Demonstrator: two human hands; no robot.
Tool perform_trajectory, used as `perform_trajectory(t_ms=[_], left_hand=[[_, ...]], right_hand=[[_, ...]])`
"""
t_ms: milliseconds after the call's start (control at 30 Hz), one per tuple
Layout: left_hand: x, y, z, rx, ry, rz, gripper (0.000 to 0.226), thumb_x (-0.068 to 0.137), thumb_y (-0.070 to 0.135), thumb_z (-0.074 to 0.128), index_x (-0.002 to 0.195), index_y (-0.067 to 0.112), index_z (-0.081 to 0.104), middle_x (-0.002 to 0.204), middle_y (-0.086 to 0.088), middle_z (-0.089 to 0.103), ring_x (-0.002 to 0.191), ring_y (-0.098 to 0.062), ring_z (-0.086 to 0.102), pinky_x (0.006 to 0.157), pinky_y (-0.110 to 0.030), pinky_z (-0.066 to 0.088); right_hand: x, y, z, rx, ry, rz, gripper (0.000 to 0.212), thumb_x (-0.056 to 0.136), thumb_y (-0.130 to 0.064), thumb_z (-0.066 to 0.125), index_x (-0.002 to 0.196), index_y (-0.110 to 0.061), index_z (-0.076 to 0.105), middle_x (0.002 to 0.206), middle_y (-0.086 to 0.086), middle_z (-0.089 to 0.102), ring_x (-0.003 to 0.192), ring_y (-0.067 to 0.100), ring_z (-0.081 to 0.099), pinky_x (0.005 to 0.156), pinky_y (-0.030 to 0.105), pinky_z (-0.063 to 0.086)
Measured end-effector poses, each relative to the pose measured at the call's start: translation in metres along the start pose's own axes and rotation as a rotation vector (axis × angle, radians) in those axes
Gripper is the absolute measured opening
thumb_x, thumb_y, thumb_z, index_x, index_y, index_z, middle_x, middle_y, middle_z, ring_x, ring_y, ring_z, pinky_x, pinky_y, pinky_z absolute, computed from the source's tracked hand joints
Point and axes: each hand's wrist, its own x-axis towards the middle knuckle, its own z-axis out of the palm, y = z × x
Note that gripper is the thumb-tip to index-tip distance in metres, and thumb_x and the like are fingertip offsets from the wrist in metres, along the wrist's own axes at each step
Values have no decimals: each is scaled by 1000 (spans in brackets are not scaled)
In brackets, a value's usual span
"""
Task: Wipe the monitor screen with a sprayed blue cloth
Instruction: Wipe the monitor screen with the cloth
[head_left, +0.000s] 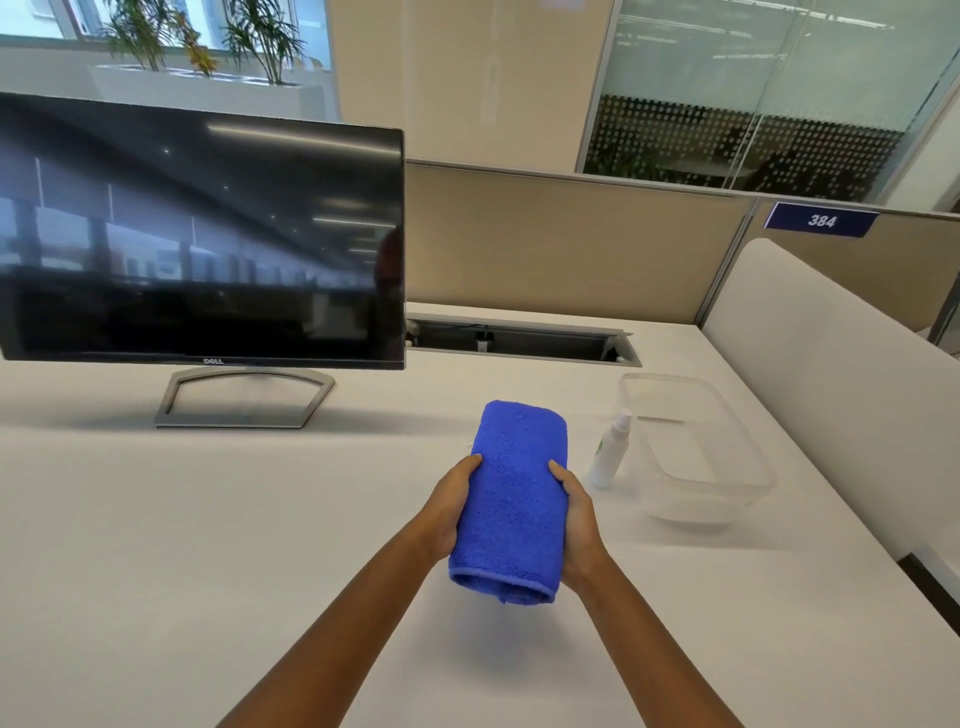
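Observation:
A folded blue cloth (511, 499) is held above the white desk, between both my hands. My left hand (448, 512) grips its left side and my right hand (577, 525) grips its right side. The black monitor (202, 234) stands at the back left on a grey stand (244, 397), its dark screen reflecting the office. A small white spray bottle (612, 451) stands upright on the desk just right of the cloth, apart from my hands.
A clear plastic container (743, 467) sits to the right of the spray bottle. A cable slot (519, 340) opens in the white desk (208, 519) behind the cloth. Beige partitions (561, 244) close the back, and a white divider (831, 353) runs along the right.

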Motion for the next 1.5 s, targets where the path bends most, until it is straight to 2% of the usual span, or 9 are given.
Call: perform_trajectory(t_ms=[467,633,700,767,933,1067,1233,1367,1500], left_hand=[[-39,17,-124,141,42,166,27,93,34,45,90,11,59,92,-4,66,81,-17,62,65,-26,50],[-52,24,-172,105,100,141,28,95,31,42,86,7,55,86,-6,63,75,-16,58,62,-25,47],[-55,29,-190,82,111,124,28,96,30,42,88,6,56,88,-8,63,77,-18,58,66,-26,47],[-59,36,-207,56,119,108,28,95,29,43,88,6,57,88,-9,63,78,-19,57,67,-27,46],[-62,54,-236,70,136,139,27,96,29,42,87,9,59,87,-6,63,76,-16,57,64,-24,45],[-55,74,-251,229,212,176,32,97,33,38,84,13,59,83,0,63,76,-13,57,66,-23,44],[-44,99,-265,513,291,296,37,96,34,34,70,12,47,75,-1,54,68,-13,48,61,-22,39],[-37,125,-281,623,398,411,29,95,29,35,91,10,56,77,-1,62,73,-17,59,73,-30,50],[-39,156,-307,784,658,614,21,96,29,37,98,18,55,88,1,65,82,-17,59,74,-28,46]], right_hand=[[17,75,100,107,-26,31,39,77,-43,54,89,-10,69,83,14,73,68,29,69,66,39,53],[24,110,145,165,-98,49,63,78,-61,47,99,-6,69,94,15,69,79,30,66,71,39,55],[28,125,162,214,-133,68,74,73,-69,48,108,-6,61,100,15,61,85,30,58,79,41,46],[34,136,178,274,-176,82,76,67,-72,52,105,-7,58,97,12,55,83,27,53,78,38,42],[48,145,215,256,-370,97,86,71,-75,48,117,-3,61,112,17,64,99,29,60,93,41,43],[69,148,233,230,-310,77,76,75,-68,48,113,-3,65,110,17,65,97,29,62,92,43,44],[90,145,247,283,-239,9,64,77,-62,44,94,-10,75,95,13,73,83,26,71,72,39,58],[103,130,262,367,-233,-20,61,80,-62,40,104,-15,71,94,10,72,80,26,69,72,40,55],[112,108,289,300,-259,7,65,73,-63,48,110,-13,68,107,10,67,87,28,65,76,39,51]])
